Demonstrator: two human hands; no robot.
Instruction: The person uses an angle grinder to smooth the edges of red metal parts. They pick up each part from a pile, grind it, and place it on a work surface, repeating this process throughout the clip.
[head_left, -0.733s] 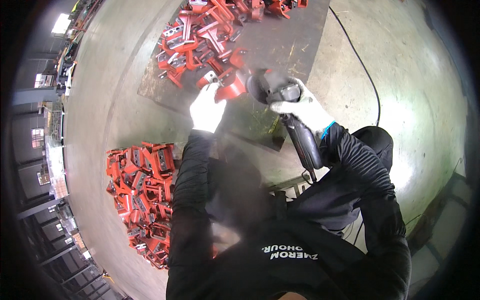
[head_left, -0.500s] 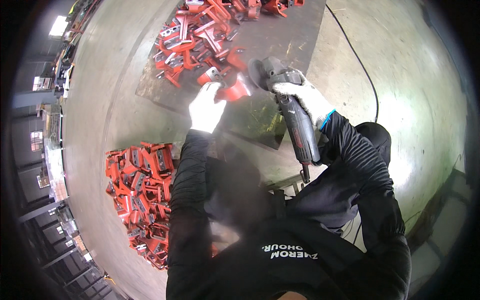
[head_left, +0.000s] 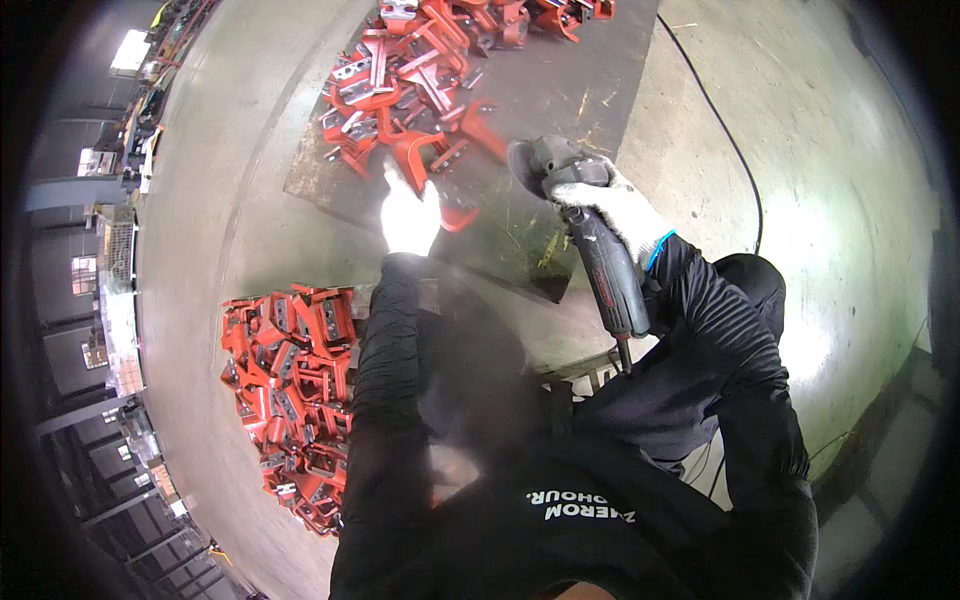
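My left hand (head_left: 409,215), in a white glove, is closed on a red metal bracket (head_left: 411,158) with a curved, bent shape. Glare on the glove hides the exact finger placement. Just right of that hand shows another red curved piece (head_left: 459,218); whether it belongs to the same bracket I cannot tell. My right hand (head_left: 628,208), also gloved, grips a dark angle grinder (head_left: 605,270) around its head and upper body. The grinder's disc and guard (head_left: 527,168) point left, apart from the bracket. A loose red bracket (head_left: 484,130) lies between the two.
Beyond my left hand, a heap of red brackets (head_left: 400,75) covers part of a dark metal plate (head_left: 585,95). A second pile of them (head_left: 290,390) stands left of my left forearm. A black cable (head_left: 715,120) runs across the floor at the right.
My left hand has turned the bracket and shifted it away from the grinder, toward the far heap. The grinder has stayed nearly in place, its disc now apart from the bracket.
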